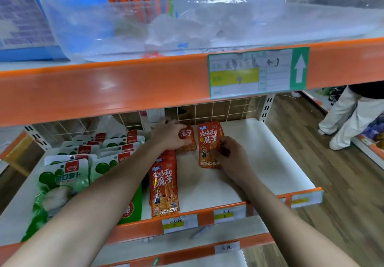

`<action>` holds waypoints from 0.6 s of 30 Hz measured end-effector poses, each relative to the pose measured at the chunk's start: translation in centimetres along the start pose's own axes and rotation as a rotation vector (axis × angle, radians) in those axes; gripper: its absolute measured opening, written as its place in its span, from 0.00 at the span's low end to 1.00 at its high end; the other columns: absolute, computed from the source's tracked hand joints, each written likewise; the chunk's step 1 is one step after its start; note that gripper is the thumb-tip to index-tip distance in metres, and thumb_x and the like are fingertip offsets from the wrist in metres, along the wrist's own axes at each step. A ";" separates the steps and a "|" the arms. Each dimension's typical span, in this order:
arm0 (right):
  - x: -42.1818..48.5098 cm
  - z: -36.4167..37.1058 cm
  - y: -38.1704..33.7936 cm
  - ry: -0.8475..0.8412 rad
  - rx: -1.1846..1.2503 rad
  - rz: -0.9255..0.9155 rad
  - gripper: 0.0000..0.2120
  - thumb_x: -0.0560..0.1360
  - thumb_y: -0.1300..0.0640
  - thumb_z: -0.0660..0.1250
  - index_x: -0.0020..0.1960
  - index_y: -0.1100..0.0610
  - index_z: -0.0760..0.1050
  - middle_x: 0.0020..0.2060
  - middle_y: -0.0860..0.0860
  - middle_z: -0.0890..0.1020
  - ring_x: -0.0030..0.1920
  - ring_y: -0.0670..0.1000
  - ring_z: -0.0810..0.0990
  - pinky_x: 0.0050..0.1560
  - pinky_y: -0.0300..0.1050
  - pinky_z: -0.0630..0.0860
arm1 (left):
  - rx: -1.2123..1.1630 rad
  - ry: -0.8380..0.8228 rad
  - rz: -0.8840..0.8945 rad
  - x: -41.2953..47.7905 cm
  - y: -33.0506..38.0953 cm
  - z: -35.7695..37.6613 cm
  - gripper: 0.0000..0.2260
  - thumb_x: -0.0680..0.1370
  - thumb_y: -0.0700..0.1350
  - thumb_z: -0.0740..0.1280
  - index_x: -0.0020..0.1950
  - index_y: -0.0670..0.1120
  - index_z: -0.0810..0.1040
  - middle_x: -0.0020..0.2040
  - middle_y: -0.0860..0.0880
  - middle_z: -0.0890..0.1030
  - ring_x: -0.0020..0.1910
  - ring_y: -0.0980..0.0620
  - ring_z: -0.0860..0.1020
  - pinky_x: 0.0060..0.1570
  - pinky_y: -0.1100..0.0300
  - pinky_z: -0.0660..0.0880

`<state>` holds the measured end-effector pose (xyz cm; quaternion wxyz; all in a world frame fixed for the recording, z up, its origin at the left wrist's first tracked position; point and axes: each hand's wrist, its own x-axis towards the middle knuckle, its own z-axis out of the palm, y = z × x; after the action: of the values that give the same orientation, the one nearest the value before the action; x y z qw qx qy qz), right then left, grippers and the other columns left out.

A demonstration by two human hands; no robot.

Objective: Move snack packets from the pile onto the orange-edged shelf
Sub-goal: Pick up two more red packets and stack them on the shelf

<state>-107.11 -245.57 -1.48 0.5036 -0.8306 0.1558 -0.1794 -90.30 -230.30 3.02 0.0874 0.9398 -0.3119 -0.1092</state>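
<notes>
- At the far left, green snack packets [62, 175] lie overlapped in rows on the white board of the orange-edged shelf [203, 214].
- Just right of them, a row of red-orange packets [164, 187] runs from the front lip towards the back, each one overlapping the next.
- The left hand [170, 135] reaches to the back end of that row. Its fingers are curled over the rear packet [188, 140], grasping it against the board.
- Beside the rear packet, the lone packet [208, 142] lies flat with its print upward. A bare strip of board separates it from the row.
- The right hand [230, 156] is at the lone packet's right edge, its fingers bent and pinching the packet near the lower corner.
- Above, the orange front of the upper shelf [104, 88] carries a paper label [257, 71] with a white arrow. Clear plastic bags [145, 23] lie on top of this shelf.
- At the far right, a person [349, 117] in pale trousers stands on the wooden floor [332, 183].
</notes>
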 end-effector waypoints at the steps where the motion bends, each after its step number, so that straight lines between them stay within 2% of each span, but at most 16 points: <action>1: 0.0 0.0 0.0 -0.004 -0.002 0.000 0.13 0.78 0.56 0.70 0.60 0.48 0.71 0.49 0.39 0.77 0.46 0.36 0.77 0.41 0.24 0.74 | -0.003 -0.015 0.004 0.0 0.1 0.0 0.30 0.76 0.62 0.69 0.76 0.56 0.68 0.77 0.48 0.65 0.78 0.40 0.52 0.75 0.39 0.55; 8: 0.2 0.1 0.2 -0.001 -0.017 0.011 0.18 0.78 0.56 0.71 0.66 0.55 0.73 0.54 0.44 0.79 0.51 0.43 0.79 0.46 0.29 0.73 | 0.023 -0.002 0.013 -0.2 0.1 0.3 0.29 0.75 0.62 0.70 0.74 0.55 0.72 0.74 0.49 0.70 0.76 0.40 0.58 0.73 0.42 0.57; 13: 0.3 0.1 0.3 0.001 -0.038 0.017 0.19 0.78 0.55 0.71 0.67 0.56 0.72 0.54 0.44 0.77 0.51 0.44 0.78 0.45 0.29 0.73 | -0.011 0.005 0.010 -0.1 0.1 0.2 0.29 0.75 0.61 0.71 0.74 0.54 0.71 0.75 0.48 0.69 0.77 0.40 0.56 0.73 0.42 0.56; 15: 0.3 0.1 0.4 0.002 -0.050 0.015 0.20 0.78 0.55 0.71 0.67 0.56 0.72 0.54 0.45 0.78 0.52 0.44 0.78 0.45 0.30 0.73 | -0.069 0.046 0.011 -0.6 0.1 0.2 0.29 0.76 0.59 0.70 0.75 0.53 0.70 0.75 0.48 0.69 0.77 0.41 0.56 0.73 0.41 0.57; 18: 0.3 0.1 0.2 0.004 -0.065 0.002 0.18 0.78 0.57 0.71 0.66 0.56 0.73 0.54 0.46 0.79 0.49 0.42 0.77 0.45 0.29 0.72 | -0.197 0.197 0.025 -1.8 -0.4 0.6 0.26 0.77 0.59 0.69 0.73 0.51 0.71 0.71 0.48 0.73 0.74 0.44 0.61 0.71 0.42 0.62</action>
<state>-106.84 -245.73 -1.69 0.4764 -0.8459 0.1631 -0.1754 -91.63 -228.97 2.61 0.2107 0.9288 -0.3015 -0.0453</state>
